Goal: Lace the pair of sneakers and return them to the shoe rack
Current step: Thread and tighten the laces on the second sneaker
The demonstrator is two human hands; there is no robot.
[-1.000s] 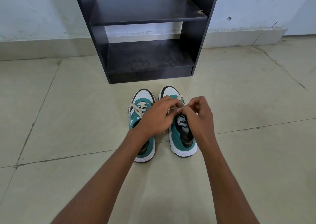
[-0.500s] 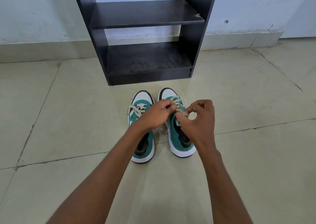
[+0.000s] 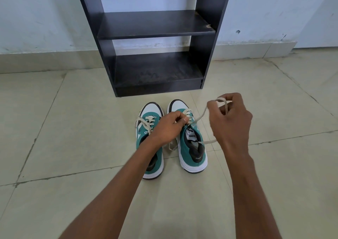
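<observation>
Two teal and white sneakers are standing side by side on the tiled floor (image 3: 73,129), toes pointing to 12 o'clock toward the shoe rack (image 3: 155,37). The right sneaker (image 3: 190,138) is sitting at 3 o'clock of the left sneaker (image 3: 150,129), apart from it. The left hand (image 3: 168,127) is reaching across, its grip pinching the cream lace (image 3: 201,116) at the right sneaker's eyelets. The right hand (image 3: 230,118) is hovering at 2 o'clock of that shoe, its grip pinching the lace's far end, which is stretching taut between the hands. The rack's two dark shelves are standing against the pale wall (image 3: 36,15).
</observation>
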